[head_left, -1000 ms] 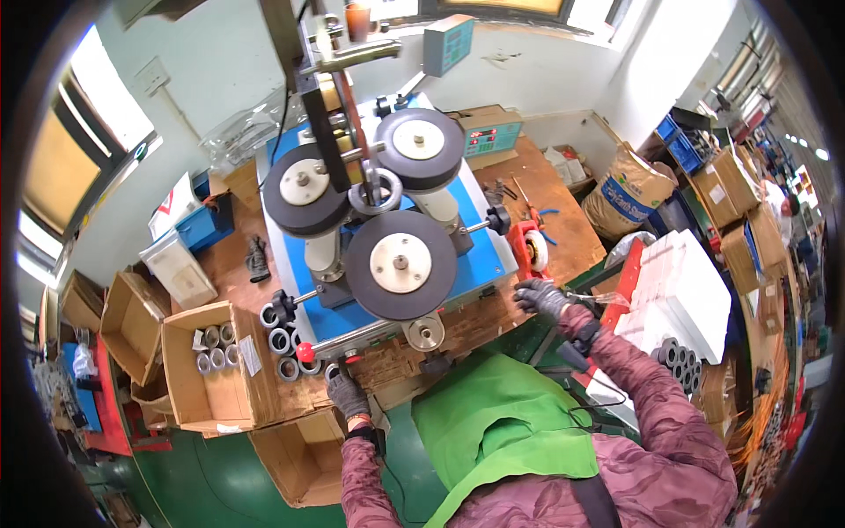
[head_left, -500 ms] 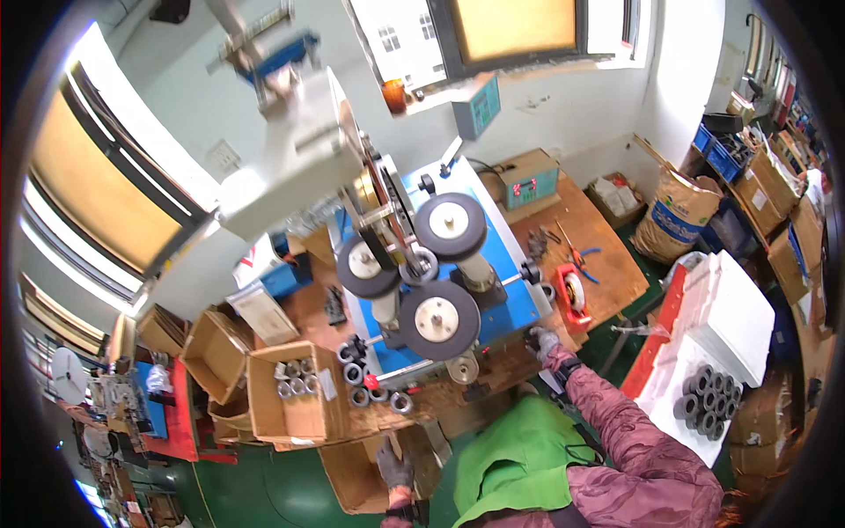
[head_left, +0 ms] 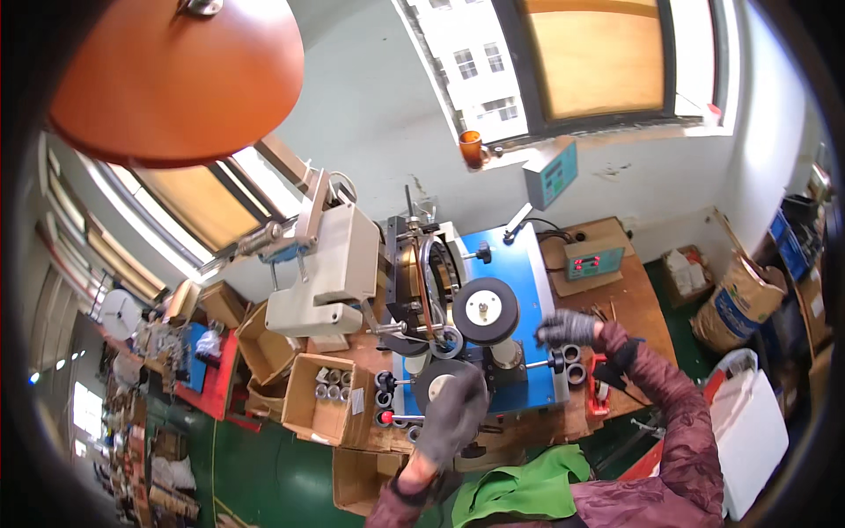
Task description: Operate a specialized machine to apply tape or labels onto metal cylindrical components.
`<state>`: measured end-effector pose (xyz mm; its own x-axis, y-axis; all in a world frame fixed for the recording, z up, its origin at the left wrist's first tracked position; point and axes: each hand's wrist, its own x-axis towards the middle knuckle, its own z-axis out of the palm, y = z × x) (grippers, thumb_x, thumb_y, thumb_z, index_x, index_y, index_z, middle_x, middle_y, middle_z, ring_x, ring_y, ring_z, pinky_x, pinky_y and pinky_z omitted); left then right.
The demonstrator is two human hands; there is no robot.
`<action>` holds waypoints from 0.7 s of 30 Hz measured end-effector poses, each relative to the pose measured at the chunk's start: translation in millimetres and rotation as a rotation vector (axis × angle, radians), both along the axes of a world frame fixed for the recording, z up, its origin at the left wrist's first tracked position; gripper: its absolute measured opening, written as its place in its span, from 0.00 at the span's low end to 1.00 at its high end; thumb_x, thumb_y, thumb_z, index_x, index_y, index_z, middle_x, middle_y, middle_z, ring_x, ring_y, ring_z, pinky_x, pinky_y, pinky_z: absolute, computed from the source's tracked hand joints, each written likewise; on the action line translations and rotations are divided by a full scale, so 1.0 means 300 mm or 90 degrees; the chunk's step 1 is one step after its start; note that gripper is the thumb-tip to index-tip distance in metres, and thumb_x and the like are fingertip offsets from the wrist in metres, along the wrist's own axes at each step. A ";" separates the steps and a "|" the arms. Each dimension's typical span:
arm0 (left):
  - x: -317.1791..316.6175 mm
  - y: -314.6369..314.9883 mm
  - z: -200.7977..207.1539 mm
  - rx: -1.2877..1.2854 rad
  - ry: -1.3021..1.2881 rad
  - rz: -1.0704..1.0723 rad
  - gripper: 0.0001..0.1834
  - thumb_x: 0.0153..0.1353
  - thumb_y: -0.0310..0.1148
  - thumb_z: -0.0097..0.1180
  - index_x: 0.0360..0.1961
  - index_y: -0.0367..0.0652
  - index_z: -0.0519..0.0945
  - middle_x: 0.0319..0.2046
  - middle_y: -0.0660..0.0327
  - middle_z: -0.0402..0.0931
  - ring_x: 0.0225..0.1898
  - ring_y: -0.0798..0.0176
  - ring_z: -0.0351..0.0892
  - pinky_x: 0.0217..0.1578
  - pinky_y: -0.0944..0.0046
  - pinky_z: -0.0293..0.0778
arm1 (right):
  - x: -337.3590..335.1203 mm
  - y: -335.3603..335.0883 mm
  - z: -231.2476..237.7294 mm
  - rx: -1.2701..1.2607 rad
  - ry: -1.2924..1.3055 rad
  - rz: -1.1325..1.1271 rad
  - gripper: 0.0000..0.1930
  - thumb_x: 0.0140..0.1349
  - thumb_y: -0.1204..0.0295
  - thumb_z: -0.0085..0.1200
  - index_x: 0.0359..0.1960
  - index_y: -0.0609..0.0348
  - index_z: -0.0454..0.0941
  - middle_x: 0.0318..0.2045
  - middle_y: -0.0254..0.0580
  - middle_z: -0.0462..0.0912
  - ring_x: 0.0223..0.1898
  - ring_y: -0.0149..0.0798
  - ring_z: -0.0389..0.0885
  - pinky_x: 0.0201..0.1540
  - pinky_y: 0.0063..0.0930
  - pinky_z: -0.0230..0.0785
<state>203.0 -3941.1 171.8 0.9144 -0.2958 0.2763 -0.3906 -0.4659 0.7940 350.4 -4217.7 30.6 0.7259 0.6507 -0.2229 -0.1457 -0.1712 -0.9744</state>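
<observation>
A cardboard box [head_left: 304, 415] holding grey rings stands left on the bench [head_left: 647, 305]. Next, a metal ring [head_left: 458, 344] sits among the machine's black wheels [head_left: 504, 328]; the gloved left hand [head_left: 453, 418] is raised before the nearest wheel, blurred, its grip unclear. Rightward, the gloved right hand [head_left: 568, 328] hovers by the blue plate [head_left: 544, 306], fingers curled, contents indiscernible, near more rings [head_left: 576, 374].

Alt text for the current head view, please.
A person's gloved left hand partly hides the front black wheel of a blue-based machine; the right hand is near its right edge. Open cardboard boxes stand at left.
</observation>
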 end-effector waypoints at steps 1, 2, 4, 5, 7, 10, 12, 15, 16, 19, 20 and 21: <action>0.102 -0.055 0.007 -0.070 0.023 0.051 0.18 0.56 0.28 0.51 0.48 0.36 0.69 0.33 0.53 0.73 0.32 0.65 0.73 0.36 0.67 0.69 | 0.084 0.022 0.087 0.023 -0.026 -0.024 0.14 0.59 0.63 0.50 0.39 0.62 0.74 0.32 0.38 0.80 0.29 0.27 0.76 0.33 0.21 0.71; 0.200 -0.128 0.086 -0.020 0.056 0.121 0.17 0.56 0.28 0.50 0.48 0.36 0.69 0.31 0.51 0.73 0.32 0.58 0.74 0.35 0.63 0.70 | 0.178 0.037 0.132 0.012 -0.059 -0.064 0.15 0.59 0.63 0.50 0.39 0.63 0.74 0.30 0.37 0.79 0.28 0.27 0.76 0.32 0.20 0.70; 0.376 -0.186 0.119 0.058 -0.060 0.264 0.15 0.57 0.29 0.48 0.46 0.37 0.70 0.29 0.47 0.73 0.32 0.49 0.75 0.34 0.57 0.70 | 0.319 0.101 0.273 0.044 -0.166 -0.087 0.13 0.59 0.65 0.49 0.39 0.62 0.73 0.27 0.34 0.77 0.26 0.26 0.73 0.29 0.20 0.67; 0.448 -0.148 0.081 0.098 -0.217 0.344 0.14 0.58 0.30 0.46 0.45 0.37 0.71 0.28 0.45 0.74 0.33 0.45 0.75 0.34 0.55 0.70 | 0.391 0.174 0.314 0.171 -0.154 -0.062 0.11 0.58 0.65 0.51 0.36 0.59 0.73 0.25 0.32 0.76 0.26 0.25 0.71 0.29 0.20 0.66; 0.552 -0.099 0.084 0.165 -0.225 0.435 0.14 0.58 0.33 0.45 0.43 0.37 0.71 0.30 0.44 0.74 0.34 0.43 0.74 0.35 0.52 0.69 | 0.456 0.266 0.475 0.116 -0.184 -0.065 0.11 0.60 0.66 0.48 0.37 0.59 0.74 0.27 0.30 0.77 0.27 0.23 0.71 0.30 0.18 0.66; 0.629 -0.124 0.128 0.274 -0.157 0.543 0.15 0.59 0.38 0.43 0.39 0.37 0.72 0.31 0.42 0.74 0.35 0.41 0.73 0.36 0.49 0.68 | 0.575 0.346 0.532 0.199 -0.156 -0.057 0.13 0.60 0.64 0.47 0.38 0.60 0.75 0.29 0.33 0.78 0.26 0.25 0.71 0.30 0.21 0.67; 0.662 -0.138 0.146 0.326 -0.081 0.599 0.16 0.60 0.40 0.42 0.37 0.37 0.72 0.30 0.42 0.74 0.35 0.41 0.73 0.36 0.48 0.68 | 0.663 0.420 0.495 0.242 -0.111 0.039 0.15 0.62 0.61 0.45 0.39 0.60 0.75 0.30 0.34 0.78 0.26 0.26 0.72 0.29 0.24 0.68; 0.700 -0.133 0.133 0.408 0.009 0.638 0.18 0.57 0.44 0.43 0.34 0.41 0.76 0.28 0.42 0.74 0.34 0.40 0.73 0.35 0.47 0.67 | 0.664 0.488 0.506 0.269 -0.044 0.082 0.15 0.62 0.60 0.45 0.36 0.59 0.75 0.25 0.33 0.76 0.25 0.28 0.73 0.27 0.25 0.67; 0.705 -0.118 0.129 0.413 0.011 0.653 0.18 0.57 0.44 0.43 0.34 0.41 0.76 0.28 0.42 0.74 0.34 0.40 0.73 0.35 0.47 0.67 | 0.665 0.507 0.512 0.241 -0.060 0.093 0.15 0.62 0.60 0.45 0.34 0.60 0.75 0.24 0.34 0.76 0.24 0.28 0.72 0.27 0.26 0.67; 0.740 -0.117 0.109 0.420 0.014 0.665 0.16 0.56 0.44 0.46 0.31 0.42 0.77 0.28 0.45 0.75 0.34 0.42 0.74 0.34 0.47 0.68 | 0.706 0.525 0.490 0.242 -0.107 0.098 0.15 0.61 0.61 0.45 0.33 0.62 0.76 0.23 0.34 0.77 0.24 0.29 0.72 0.27 0.27 0.66; 0.746 -0.117 0.106 0.423 0.017 0.669 0.16 0.56 0.44 0.46 0.31 0.42 0.77 0.28 0.45 0.75 0.34 0.42 0.74 0.34 0.47 0.68 | 0.709 0.523 0.497 0.244 -0.108 0.115 0.15 0.60 0.61 0.47 0.34 0.62 0.76 0.23 0.35 0.77 0.24 0.29 0.72 0.27 0.26 0.67; 0.746 -0.116 0.103 0.400 0.007 0.678 0.16 0.55 0.43 0.46 0.31 0.42 0.77 0.27 0.45 0.75 0.34 0.42 0.74 0.34 0.48 0.68 | 0.709 0.522 0.504 0.246 -0.108 0.131 0.16 0.59 0.60 0.48 0.34 0.63 0.76 0.24 0.35 0.77 0.23 0.29 0.72 0.27 0.26 0.67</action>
<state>426.9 -3975.8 202.8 0.7820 0.5186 0.3457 0.4222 -0.8488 0.3184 563.2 -4061.2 181.9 0.5782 0.7968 0.1754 0.0203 0.2008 -0.9794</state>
